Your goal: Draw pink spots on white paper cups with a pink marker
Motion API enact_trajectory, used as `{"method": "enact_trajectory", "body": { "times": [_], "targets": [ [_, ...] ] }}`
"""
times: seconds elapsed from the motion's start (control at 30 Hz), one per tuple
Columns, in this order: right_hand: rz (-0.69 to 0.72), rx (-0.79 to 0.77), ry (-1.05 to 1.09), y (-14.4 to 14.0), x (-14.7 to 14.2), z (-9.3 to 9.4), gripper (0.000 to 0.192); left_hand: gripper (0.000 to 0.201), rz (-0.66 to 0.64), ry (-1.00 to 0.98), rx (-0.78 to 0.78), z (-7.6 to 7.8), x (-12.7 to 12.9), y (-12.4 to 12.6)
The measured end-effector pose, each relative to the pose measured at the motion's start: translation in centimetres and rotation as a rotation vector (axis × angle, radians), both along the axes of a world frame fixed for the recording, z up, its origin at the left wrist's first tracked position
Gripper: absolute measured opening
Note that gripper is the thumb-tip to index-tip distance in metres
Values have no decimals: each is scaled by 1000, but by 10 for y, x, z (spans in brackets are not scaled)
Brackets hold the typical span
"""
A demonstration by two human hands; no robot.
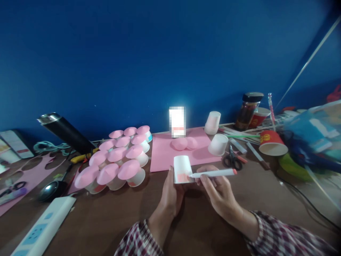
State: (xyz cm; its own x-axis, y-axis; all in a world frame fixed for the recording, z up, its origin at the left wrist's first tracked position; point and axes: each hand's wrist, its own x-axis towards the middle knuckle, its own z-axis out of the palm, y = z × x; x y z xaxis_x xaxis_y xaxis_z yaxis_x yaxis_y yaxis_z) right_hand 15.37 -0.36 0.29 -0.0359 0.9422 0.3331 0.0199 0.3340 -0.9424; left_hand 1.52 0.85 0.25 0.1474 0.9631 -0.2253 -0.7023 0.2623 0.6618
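My left hand [170, 193] is closed round a white paper cup [182, 165], tilted with its base away from me. Pinched in my right hand [221, 192] is a marker pen [214, 173] with a white barrel and a reddish end. Its tip meets the cup's side beside a patch of salmon-pink colour [183, 177] near the rim. Beyond the cup lies a sheet of pink paper [162, 156] with pink paper discs or cones [179, 143] on it. More white cups [218, 145] stand upside down to the right.
Several cups with pink cone tops [117, 154] stand in rows at left. Black scissors [232, 160], loose markers [256, 155] and a red paper cup [272, 142] lie at right. A power strip [44, 225] and a black flask [66, 131] are far left. A blue wall [133, 64] rises behind.
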Motion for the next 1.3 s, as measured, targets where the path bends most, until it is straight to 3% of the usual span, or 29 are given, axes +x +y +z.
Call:
{"method": "enact_trajectory", "body": {
  "times": [0.67,0.83,1.3],
  "targets": [
    [-15,2,-15,0,1,-3,14,48,-4,-18,21,-6,-1,1],
    [-40,14,20,0,-1,0,14,49,-58,-31,33,-5,0,0],
    [-53,18,-13,-1,0,2,16,48,-39,-49,31,-2,-1,-1]
  ]
}}
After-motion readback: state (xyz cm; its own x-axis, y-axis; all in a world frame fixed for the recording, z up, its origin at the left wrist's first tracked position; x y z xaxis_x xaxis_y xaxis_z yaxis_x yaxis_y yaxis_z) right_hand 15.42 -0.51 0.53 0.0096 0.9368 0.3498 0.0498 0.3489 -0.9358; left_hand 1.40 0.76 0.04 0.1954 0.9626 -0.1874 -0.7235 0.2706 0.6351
